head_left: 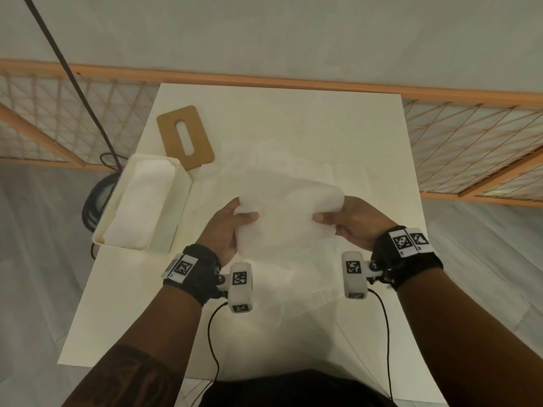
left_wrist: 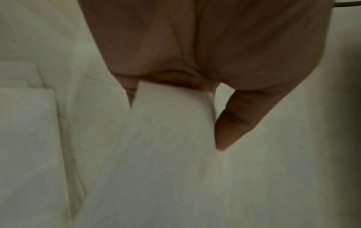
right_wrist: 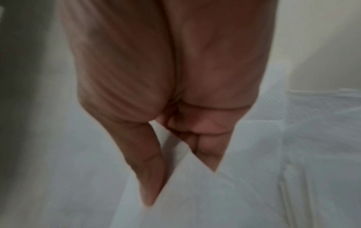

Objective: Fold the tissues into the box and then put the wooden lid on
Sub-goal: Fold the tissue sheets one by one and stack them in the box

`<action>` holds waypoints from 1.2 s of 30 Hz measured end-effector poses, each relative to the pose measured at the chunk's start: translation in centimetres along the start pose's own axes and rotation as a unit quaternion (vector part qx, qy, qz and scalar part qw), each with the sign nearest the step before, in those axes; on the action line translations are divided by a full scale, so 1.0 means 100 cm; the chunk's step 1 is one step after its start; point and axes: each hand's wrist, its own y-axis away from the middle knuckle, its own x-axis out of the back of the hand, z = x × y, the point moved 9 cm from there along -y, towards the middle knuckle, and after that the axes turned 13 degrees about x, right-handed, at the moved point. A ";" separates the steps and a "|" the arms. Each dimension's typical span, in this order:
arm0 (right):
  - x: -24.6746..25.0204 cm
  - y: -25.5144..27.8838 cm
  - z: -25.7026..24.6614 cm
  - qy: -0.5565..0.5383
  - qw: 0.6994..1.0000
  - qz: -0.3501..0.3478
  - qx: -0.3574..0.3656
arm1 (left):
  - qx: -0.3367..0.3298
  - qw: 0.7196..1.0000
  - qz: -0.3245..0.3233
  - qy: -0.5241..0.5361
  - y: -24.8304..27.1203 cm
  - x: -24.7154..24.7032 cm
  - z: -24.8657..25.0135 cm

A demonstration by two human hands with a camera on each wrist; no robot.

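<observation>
A: Item one, tissue (head_left: 289, 214). Location?

B: Held in the air above the middle of the table (head_left: 367, 136), bowed upward between both hands. More loose tissues lie flat on the table beneath it.

A: Hands?

B: Left hand (head_left: 227, 230) pinches the tissue's left edge, thumb on top, fingers curled underneath. Right hand (head_left: 351, 223) pinches the right edge the same way. The wrist views confirm each pinch; nothing else is held.

A: Item two, box (head_left: 141, 201)?

B: White, open, at the table's left edge, with folded tissue already inside.

A: Item three, wooden lid (head_left: 185, 138)?

B: Flat on the table, just beyond the box toward the far left corner, slot showing. Not yet needed.

A: Handling note for the fold?

B: My judgement: bring the pinched edges together evenly, matching corners before pressing the crease. Keep the grip light, since the sheet looks thin and probably tears or wrinkles easily. Fold narrow enough to fit the box's width.
</observation>
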 end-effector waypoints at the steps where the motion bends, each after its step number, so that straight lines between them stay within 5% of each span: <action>1: 0.001 -0.002 -0.001 0.010 1.000 0.011 0.011 | 0.002 1.000 -0.002 0.002 0.001 0.000 0.001; 9: 0.003 -0.001 0.010 0.041 0.999 0.024 -0.005 | -0.025 0.997 0.074 -0.018 0.000 0.018 0.001; 16: 0.032 -0.002 0.010 0.139 0.986 0.080 0.050 | -0.023 0.995 0.093 -0.031 -0.003 0.029 -0.010; 25: 0.038 0.011 0.046 -0.007 0.992 0.110 -0.059 | 0.063 0.997 -0.035 0.018 0.005 0.016 -0.037; 27: 0.028 0.015 0.048 -0.014 0.994 0.082 -0.068 | 0.100 0.994 -0.022 0.037 0.003 0.022 -0.049; 29: 0.026 0.017 0.053 0.051 0.995 0.059 -0.066 | 0.110 0.994 0.024 -0.015 -0.003 0.033 -0.062; 31: 0.034 0.017 0.061 0.165 0.983 0.055 -0.063 | 0.064 0.979 0.065 -0.185 -0.003 0.034 -0.060; 36: 0.042 0.013 0.069 0.395 0.917 0.030 -0.044 | 0.000 0.881 0.123 -0.458 -0.003 0.028 -0.067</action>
